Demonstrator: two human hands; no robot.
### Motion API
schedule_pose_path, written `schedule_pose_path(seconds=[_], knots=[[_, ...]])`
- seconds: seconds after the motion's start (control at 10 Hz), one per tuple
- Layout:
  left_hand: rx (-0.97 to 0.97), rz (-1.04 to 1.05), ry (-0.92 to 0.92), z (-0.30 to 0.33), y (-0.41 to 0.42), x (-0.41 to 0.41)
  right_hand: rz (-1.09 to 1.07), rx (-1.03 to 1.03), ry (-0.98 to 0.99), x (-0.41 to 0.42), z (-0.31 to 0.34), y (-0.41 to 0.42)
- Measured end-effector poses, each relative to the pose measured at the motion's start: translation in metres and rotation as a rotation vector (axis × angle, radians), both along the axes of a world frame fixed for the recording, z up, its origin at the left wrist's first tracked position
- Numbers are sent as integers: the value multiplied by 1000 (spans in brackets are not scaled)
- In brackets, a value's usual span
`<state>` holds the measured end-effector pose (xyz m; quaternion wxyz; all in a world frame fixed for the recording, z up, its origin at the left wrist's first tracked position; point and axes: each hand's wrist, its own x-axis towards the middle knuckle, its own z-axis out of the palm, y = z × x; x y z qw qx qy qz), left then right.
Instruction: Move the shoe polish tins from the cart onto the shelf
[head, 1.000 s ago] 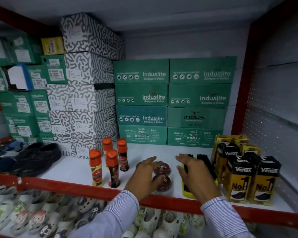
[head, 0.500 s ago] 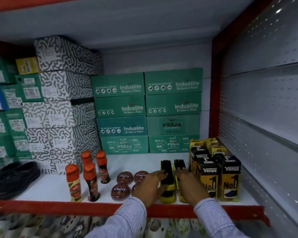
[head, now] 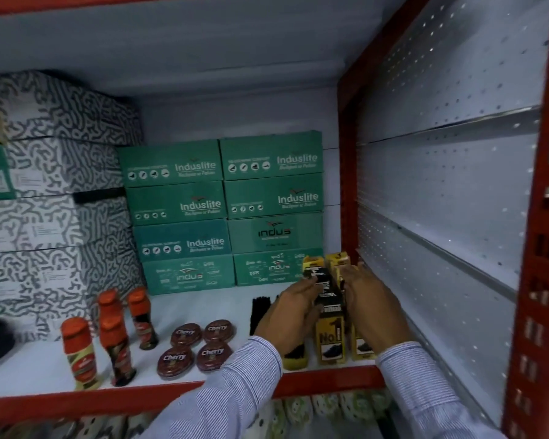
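Several round dark-red "Cherry" shoe polish tins [head: 186, 333] lie flat in a tight square group on the white shelf [head: 29, 369], near its red front edge. Nothing touches them. My left hand [head: 293, 312] and my right hand [head: 371, 308] are further right, palms flat against the two sides of a row of yellow-and-black Venus boxes [head: 330, 340]. Fingers of both hands are stretched out, and neither hand holds a tin. The cart is out of view.
Orange-capped polish bottles [head: 76, 353] stand left of the tins. A black-bristled brush [head: 260, 308] with a yellow handle stands between the tins and my left hand. Green Induslite shoe boxes [head: 178, 204] and patterned boxes [head: 45, 217] fill the back. A perforated metal panel [head: 441, 201] closes the right side.
Both hands left the tins, passed over the brushes and now flank the Venus boxes on the right. The view has swung right with them.
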<state>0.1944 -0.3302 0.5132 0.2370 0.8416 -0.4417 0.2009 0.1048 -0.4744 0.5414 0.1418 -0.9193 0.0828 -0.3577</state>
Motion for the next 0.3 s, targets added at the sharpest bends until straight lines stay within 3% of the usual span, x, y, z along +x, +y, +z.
schedule_pose_path(seconds=[0.1, 0.3], knots=[[17, 23, 22, -2, -11, -1, -39, 64, 126, -3, -8, -10], [-13, 41, 6, 3, -7, -6, -31, 82, 94, -1, -11, -13]])
